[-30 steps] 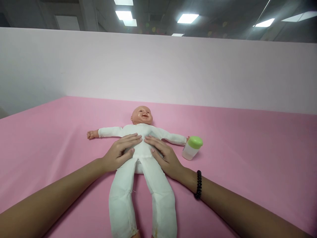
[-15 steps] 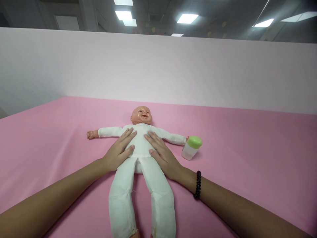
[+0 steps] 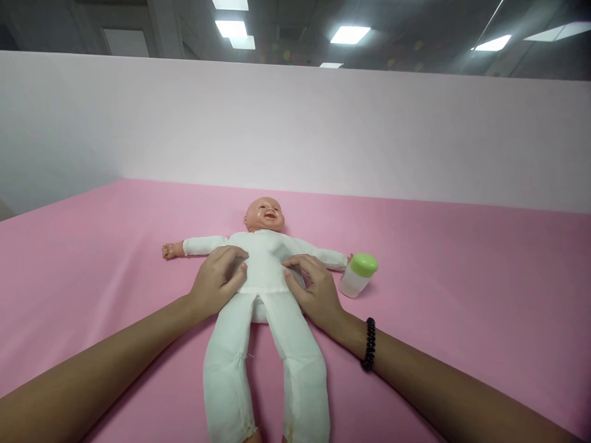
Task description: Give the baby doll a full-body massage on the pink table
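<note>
On pink cloth (image 3: 443, 289), left hand (image 3: 213, 282) and right hand (image 3: 319, 290), unclenched, flank a doll (image 3: 264, 271) we judge soft-bodied, best held between them.

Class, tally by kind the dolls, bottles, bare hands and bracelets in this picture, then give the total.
Doll: 1
Bottle: 1
Left hand and right hand: 2
Bracelet: 1
Total: 5
</note>
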The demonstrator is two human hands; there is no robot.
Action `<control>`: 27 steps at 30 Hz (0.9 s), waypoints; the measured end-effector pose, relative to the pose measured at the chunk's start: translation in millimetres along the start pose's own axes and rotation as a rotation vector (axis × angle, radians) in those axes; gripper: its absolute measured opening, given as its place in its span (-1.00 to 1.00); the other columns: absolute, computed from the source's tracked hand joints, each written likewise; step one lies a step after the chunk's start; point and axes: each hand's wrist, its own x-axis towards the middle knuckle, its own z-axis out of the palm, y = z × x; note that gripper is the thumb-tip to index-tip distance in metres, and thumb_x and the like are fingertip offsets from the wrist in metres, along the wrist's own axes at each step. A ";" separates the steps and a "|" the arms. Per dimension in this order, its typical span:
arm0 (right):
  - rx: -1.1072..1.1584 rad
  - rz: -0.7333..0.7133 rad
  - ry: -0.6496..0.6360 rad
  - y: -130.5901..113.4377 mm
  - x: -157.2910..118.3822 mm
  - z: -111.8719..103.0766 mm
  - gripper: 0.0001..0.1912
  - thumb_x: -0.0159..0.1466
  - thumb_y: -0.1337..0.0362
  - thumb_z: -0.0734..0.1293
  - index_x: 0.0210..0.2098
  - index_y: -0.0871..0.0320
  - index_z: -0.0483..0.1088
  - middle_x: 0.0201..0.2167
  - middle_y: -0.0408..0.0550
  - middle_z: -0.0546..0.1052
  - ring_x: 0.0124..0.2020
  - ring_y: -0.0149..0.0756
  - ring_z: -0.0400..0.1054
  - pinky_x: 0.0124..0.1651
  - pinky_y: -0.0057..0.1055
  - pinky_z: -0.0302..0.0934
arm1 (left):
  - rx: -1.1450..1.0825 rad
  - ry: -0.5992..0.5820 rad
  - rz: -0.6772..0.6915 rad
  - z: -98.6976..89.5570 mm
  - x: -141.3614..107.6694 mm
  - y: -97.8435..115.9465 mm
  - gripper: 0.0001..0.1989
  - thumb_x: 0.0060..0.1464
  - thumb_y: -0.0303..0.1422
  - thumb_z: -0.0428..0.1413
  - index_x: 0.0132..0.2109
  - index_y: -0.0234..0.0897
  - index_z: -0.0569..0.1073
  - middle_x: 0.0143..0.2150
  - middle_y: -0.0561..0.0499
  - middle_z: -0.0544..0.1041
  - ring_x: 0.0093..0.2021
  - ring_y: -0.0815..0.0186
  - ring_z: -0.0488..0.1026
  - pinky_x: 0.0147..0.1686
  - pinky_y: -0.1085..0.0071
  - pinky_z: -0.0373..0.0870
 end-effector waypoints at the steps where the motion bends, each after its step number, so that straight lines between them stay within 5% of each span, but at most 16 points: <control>1: 0.013 0.001 0.002 0.0 0.3 0.2 -0.91 0.31 0.30 0.28 -0.23 0.08 0.43 -0.22 -0.06 0.54 -0.12 -0.17 0.40 -0.03 -0.15 0.29 | -0.032 -0.002 0.037 0.3 0.4 -0.6 -0.78 0.27 -0.31 -0.04 -0.07 -0.22 0.45 -0.06 -0.06 0.55 -0.01 0.18 0.45 0.01 0.20 0.38; 8: 0.090 0.068 0.048 3.7 1.4 1.2 -0.87 0.30 0.31 0.28 -0.19 0.09 0.44 -0.16 -0.06 0.53 -0.06 -0.19 0.39 0.03 -0.17 0.28 | -0.174 -0.134 0.192 0.9 2.7 -5.2 -0.67 0.32 -0.35 -0.08 0.12 -0.17 0.45 0.18 -0.08 0.46 0.20 0.19 0.37 0.19 0.21 0.32; 14: 0.211 0.269 0.216 9.2 7.8 -0.7 -0.76 0.28 0.21 0.29 -0.07 0.11 0.41 -0.02 0.02 0.50 0.01 -0.15 0.39 0.10 -0.11 0.29 | -0.128 -0.223 0.084 1.2 0.8 -8.0 -0.54 0.35 -0.21 -0.13 0.31 -0.08 0.31 0.40 -0.02 0.22 0.43 0.11 0.07 0.42 0.04 0.01; 19: 0.213 0.407 0.449 30.7 14.9 -5.7 -0.72 0.22 0.19 0.32 -0.09 0.11 0.34 0.00 0.07 0.46 0.06 -0.10 0.36 0.07 -0.11 0.32 | -0.132 -0.220 0.014 2.6 0.1 -10.8 -0.51 0.33 -0.15 -0.11 0.33 -0.08 0.28 0.44 -0.02 0.13 0.45 0.09 0.00 0.43 0.00 -0.04; 27: 0.347 0.666 0.634 57.5 19.4 -11.5 -0.65 0.14 0.27 0.29 -0.08 0.09 0.20 -0.16 -0.01 0.41 -0.20 -0.23 0.41 -0.19 -0.27 0.37 | -0.265 -0.147 -0.115 5.3 4.3 -13.1 -0.50 0.26 -0.13 0.00 0.29 -0.16 0.31 0.43 -0.10 0.14 0.45 0.07 0.01 0.42 -0.03 -0.05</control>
